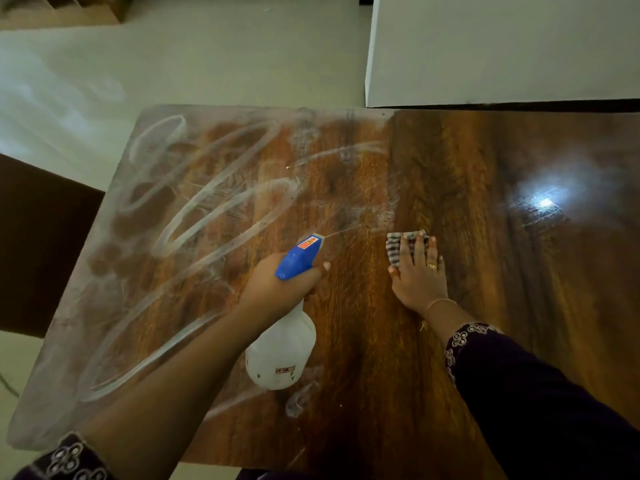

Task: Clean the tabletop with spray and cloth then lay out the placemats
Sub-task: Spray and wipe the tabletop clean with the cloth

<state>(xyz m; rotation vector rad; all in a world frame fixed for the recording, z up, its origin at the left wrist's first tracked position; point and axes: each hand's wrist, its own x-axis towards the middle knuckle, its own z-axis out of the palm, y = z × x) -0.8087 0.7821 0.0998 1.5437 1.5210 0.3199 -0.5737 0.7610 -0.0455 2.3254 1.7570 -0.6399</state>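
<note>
A wooden tabletop (363,341) fills the view. Its left half is dusty with pale looping smears (194,209); its right half is dark and glossy. My left hand (277,289) grips a white spray bottle (282,355) with a blue trigger head (299,256), the nozzle pointing up and right, and a thin jet leaves the nozzle. Fine droplets lie on the wood just left of the cloth. My right hand (417,275) presses flat, fingers straight, on a small checked cloth (398,247) at the table's middle.
Pale floor (207,64) surrounds the table. A white wall or cabinet (485,50) stands behind the far right edge. A dark wooden piece (38,244) sits off the left edge. A lamp's glare (545,202) shines on the right side.
</note>
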